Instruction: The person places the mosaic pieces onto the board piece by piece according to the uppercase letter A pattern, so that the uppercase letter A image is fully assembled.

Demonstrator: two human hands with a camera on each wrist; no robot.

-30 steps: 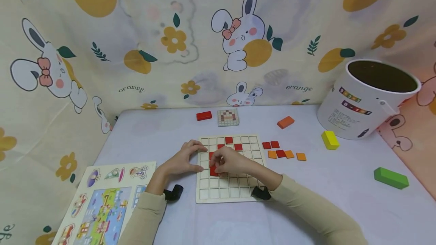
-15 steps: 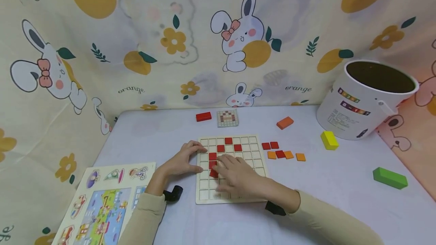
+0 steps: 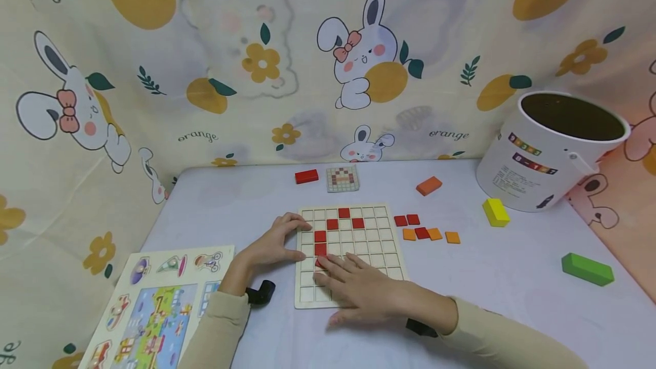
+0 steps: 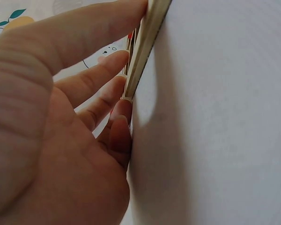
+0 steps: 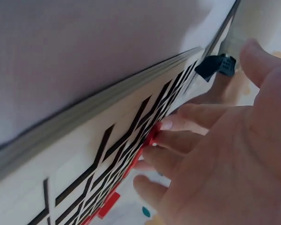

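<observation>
Pressing w/ relaxed, outstretched fingers, the person's right hand (image 3: 364, 292) touches the lowest red square tile (image 3: 318, 262), left-hand part of the flat pale wooden grid board (image 3: 381, 235). A sec ago it was pinching there; half a sec ago the tile lay crooked. Now the pinch is released & fingertips cover most of the tile: prob. being settled into its cell, tho can't tell if it's flush. Left hand (image 3: 279, 240) clenches nothing; thumb & fingertips touch the board's L edge, prob. steadying it. Five other red tiles sit in cells above.

Surface: white cloth-covered table (image 3: 246, 198), w/ loose red tiles (image 3: 413, 219) & orange tiles (image 3: 452, 237) R of board, small pattern card (image 3: 343, 179) behind, white plastic bucket (image 3: 533, 164) far R. Room: cream rabbit-&-orange-print cloth (image 3: 307, 124) hangs behind.
</observation>
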